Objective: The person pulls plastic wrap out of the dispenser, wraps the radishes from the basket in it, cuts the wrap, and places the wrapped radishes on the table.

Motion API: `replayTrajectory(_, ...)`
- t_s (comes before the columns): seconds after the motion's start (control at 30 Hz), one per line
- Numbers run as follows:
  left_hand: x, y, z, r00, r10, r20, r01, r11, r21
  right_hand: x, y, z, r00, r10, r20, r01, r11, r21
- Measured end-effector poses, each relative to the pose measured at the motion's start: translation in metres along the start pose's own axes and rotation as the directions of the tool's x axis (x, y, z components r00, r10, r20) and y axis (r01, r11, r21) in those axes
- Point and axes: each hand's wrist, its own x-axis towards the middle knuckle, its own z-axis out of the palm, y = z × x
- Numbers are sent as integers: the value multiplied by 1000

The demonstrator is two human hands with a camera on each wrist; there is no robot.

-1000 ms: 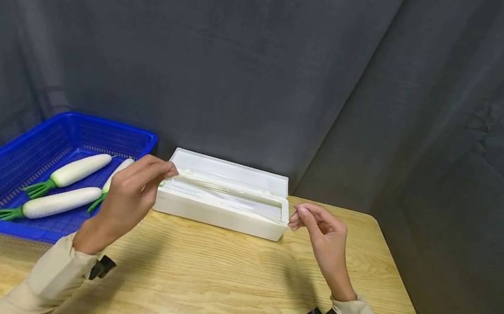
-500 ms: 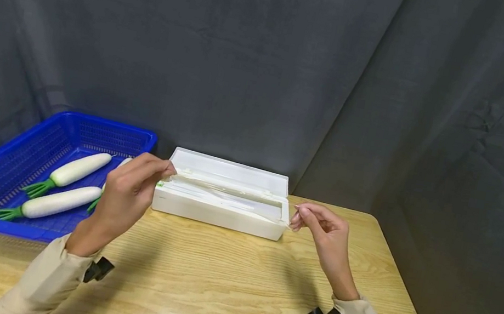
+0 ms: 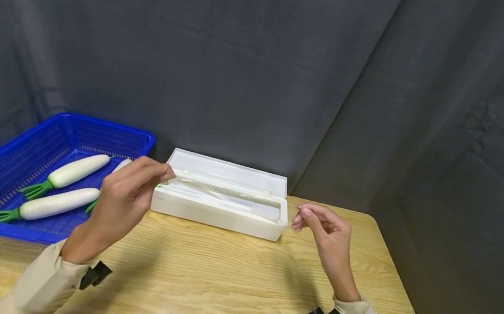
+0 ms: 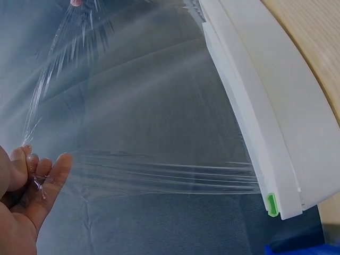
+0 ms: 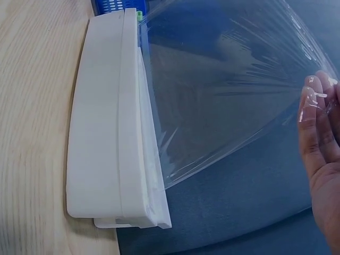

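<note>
A white plastic wrap dispenser box (image 3: 217,217) stands on the table with its lid (image 3: 229,171) raised at the back. Clear plastic wrap (image 4: 149,106) stretches out of it in a taut sheet. One corner is pinched by my left hand (image 3: 124,199), between thumb and fingertips, above the box's left end. My right hand (image 3: 328,242) pinches the other corner just beyond the right end. Creases fan out from the grip in the right wrist view, where some wrap (image 5: 313,95) clings over the fingers. A small green piece (image 4: 272,204) shows at the dispenser's left end.
A blue plastic basket (image 3: 7,155) at the left holds several white radishes, among them a front radish (image 3: 59,203) with green stems; my left hand partly covers another. Wooden table (image 3: 211,283) lies beneath, and a dark grey curtain (image 3: 227,64) hangs behind and at the sides.
My hands have drawn very slightly farther apart, the left one a little leftward and the right one a little rightward. Both keep their pinch on the wrap.
</note>
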Motion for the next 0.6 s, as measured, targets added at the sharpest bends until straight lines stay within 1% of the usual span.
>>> replayTrajectory(0.07, 1, 0, 0, 1000, 3, -4, -3, 1000, 0, 0, -1, 0, 1000, -15, -3, 15, 1000, 8)
replayTrajectory(0.3, 1, 2, -1, 1000, -1, -17, 0, 1000, -19, 0, -5, 1, 1000, -2, -5, 2, 1000, 1)
replayTrajectory(0.6, 5, 6, -3, 1000, -8, -23, 7, 999, -45, 1, -9, 1, 1000, -23, -4, 23, 999, 29)
